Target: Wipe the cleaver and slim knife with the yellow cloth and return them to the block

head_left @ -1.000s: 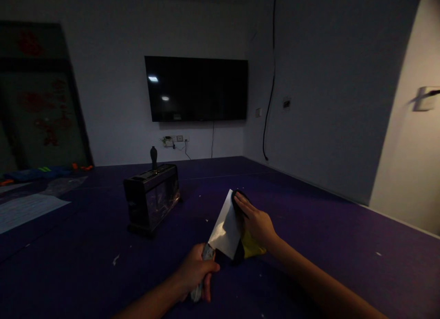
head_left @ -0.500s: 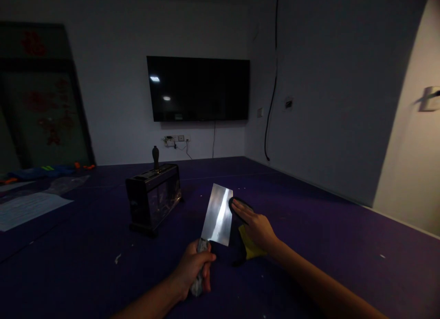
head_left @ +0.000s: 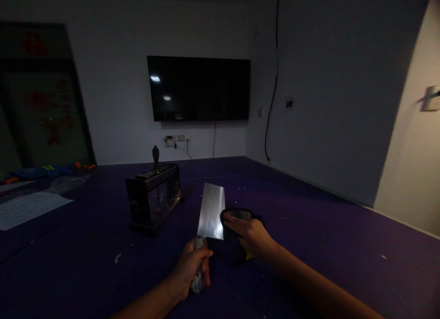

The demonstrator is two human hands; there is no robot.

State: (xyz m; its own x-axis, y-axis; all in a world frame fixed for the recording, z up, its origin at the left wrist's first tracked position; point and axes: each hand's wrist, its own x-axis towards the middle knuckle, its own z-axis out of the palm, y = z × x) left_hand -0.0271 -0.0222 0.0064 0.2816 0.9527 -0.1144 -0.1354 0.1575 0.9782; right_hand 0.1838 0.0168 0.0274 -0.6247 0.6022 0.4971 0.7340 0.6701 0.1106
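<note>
My left hand (head_left: 193,264) is closed around the pale, mottled handle of a cleaver (head_left: 211,211). The cleaver is tilted up, its broad shiny blade pointing away from me. Against the blade's right edge, my right hand (head_left: 254,234) presses a dark cloth-like piece (head_left: 237,213) with a black rim, its fingers lying over it. A bit of yellow (head_left: 250,255) shows beneath that hand; whether it belongs to the dark piece I cannot tell. Left of the blade stands a black knife block (head_left: 153,197) with a clear-looking side and one dark handle (head_left: 156,157) sticking up from its top.
The purple tabletop (head_left: 302,209) carries small white scraps. At far left lie a printed sheet of paper (head_left: 30,209), crumpled clear plastic (head_left: 68,184) and a blue and orange item (head_left: 44,171). A television (head_left: 199,89) hangs on the wall; a black cable (head_left: 271,108) hangs at right.
The cleaver has shifted slightly left and its blade looks less bright. My right hand has moved down and left along the blade's edge with the dark piece, now covering most of the yellow.
</note>
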